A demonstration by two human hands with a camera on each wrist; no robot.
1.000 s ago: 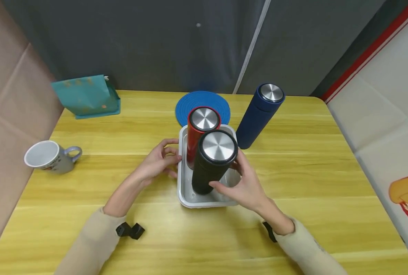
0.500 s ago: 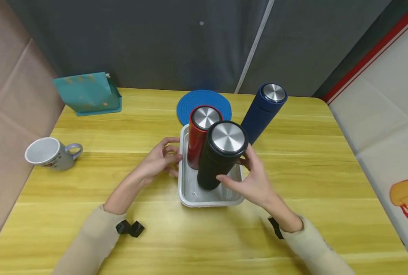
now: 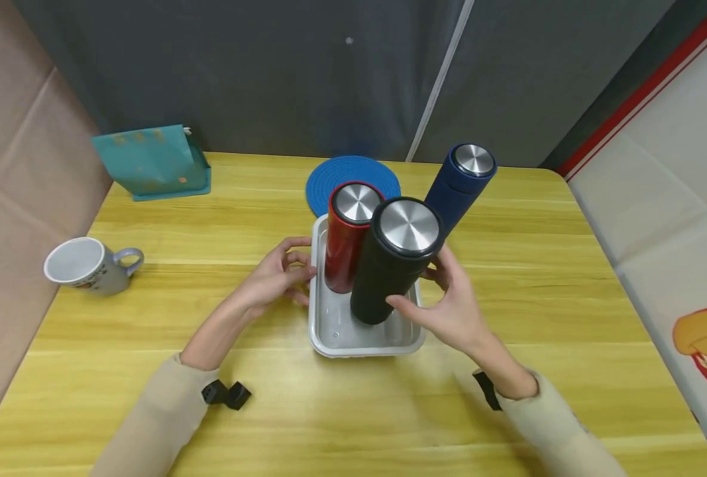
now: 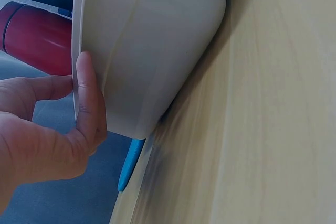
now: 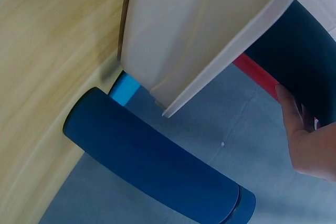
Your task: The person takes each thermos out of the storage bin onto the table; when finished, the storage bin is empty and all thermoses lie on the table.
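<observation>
My right hand (image 3: 454,308) grips a black thermos (image 3: 383,281) with a steel-topped lid, thumb on the near side and fingers round the right. The thermos leans a little to the right over a light grey plastic bin (image 3: 365,352). A red thermos (image 3: 342,262) stands inside the bin, partly covered by the black one. At the bin's left wall, my left hand (image 3: 272,281) pinches the rim; the left wrist view shows its thumb and fingers on the bin's edge (image 4: 79,35). Behind the black thermos, a dark blue thermos (image 3: 457,192) stands on the table, lower part hidden.
A round blue mat (image 3: 353,172) lies behind the bin. To the far left stand a grey-white mug (image 3: 105,275) and a teal paper bag (image 3: 150,165). The wooden table (image 3: 568,298) ends at a dark wall panel (image 3: 240,79) at the back.
My right hand has moved the black thermos up and to the right, so it now overlaps the blue thermos. My left hand has stayed at the bin's rim.
</observation>
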